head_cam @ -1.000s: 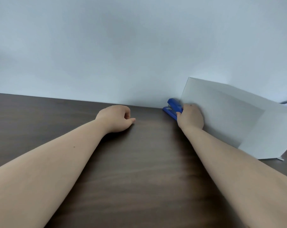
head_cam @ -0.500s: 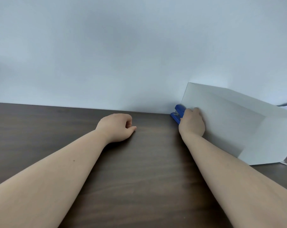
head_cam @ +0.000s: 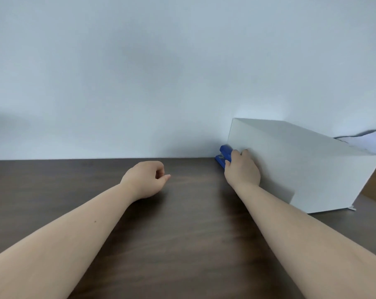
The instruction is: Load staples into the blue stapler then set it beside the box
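- Blue stapler sits at the far edge of the desk, close to the wall, touching or just beside the left face of the white box. Only its front end shows; the rest is hidden by the hand.
- Right hand lies over the stapler's rear half, fingers wrapped on the top arm, thumb down along the base side. Grasping it, as far as I can see (whether it bears weight on the desk or hangs in the grip cannot be told).
- Left hand rests on the desk well apart from the stapler, loosely curled, holding nothing.
- Handling, judged: a rigid plastic-and-metal body, small, light enough for one hand. Smooth shell, so somewhat slippery; the hinge means the top arm can swing up if lifted by the top alone.
- Best hold, judged: across the middle, pinching top arm and base together, so the hinge stays closed. Avoid the front nose where staples exit.
- No staples or staple strip visible anywhere on the desk; whether loading is done cannot be told.
- Stapler looks already placed beside the box; letting go seems the remaining move (box is thin-walled and light, a nudge could shift it).
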`<state>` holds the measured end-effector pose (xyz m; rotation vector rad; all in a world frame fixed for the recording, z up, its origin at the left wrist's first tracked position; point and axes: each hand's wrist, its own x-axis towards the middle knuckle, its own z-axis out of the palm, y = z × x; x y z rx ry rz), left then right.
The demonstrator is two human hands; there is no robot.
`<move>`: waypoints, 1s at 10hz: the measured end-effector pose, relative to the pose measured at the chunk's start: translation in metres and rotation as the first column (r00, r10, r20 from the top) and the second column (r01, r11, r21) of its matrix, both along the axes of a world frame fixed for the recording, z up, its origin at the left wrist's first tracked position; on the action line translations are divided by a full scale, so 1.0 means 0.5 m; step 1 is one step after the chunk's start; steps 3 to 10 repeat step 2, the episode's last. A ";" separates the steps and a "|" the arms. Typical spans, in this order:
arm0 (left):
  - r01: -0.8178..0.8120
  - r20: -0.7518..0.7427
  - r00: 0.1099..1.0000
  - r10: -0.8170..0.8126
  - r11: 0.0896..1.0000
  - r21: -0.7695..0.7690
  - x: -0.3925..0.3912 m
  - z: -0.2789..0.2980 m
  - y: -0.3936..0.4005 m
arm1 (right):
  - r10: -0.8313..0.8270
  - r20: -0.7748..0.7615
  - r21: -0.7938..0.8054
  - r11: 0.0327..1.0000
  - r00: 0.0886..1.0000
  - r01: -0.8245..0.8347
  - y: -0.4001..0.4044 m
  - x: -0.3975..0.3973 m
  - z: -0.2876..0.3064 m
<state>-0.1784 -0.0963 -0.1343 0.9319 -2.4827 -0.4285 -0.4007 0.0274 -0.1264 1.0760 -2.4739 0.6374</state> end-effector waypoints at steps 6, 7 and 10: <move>0.028 0.027 0.999 -0.029 0.999 0.022 0.054 0.082 0.115 | 0.128 0.095 0.078 0.988 0.987 -0.136 0.071 0.050 0.049; 0.028 0.027 0.999 -0.029 0.999 0.022 0.054 0.082 0.115 | 0.128 0.095 0.078 0.988 0.987 -0.136 0.071 0.050 0.049; 0.028 0.027 0.999 -0.029 0.999 0.022 0.054 0.082 0.115 | 0.128 0.095 0.078 0.988 0.987 -0.136 0.071 0.050 0.049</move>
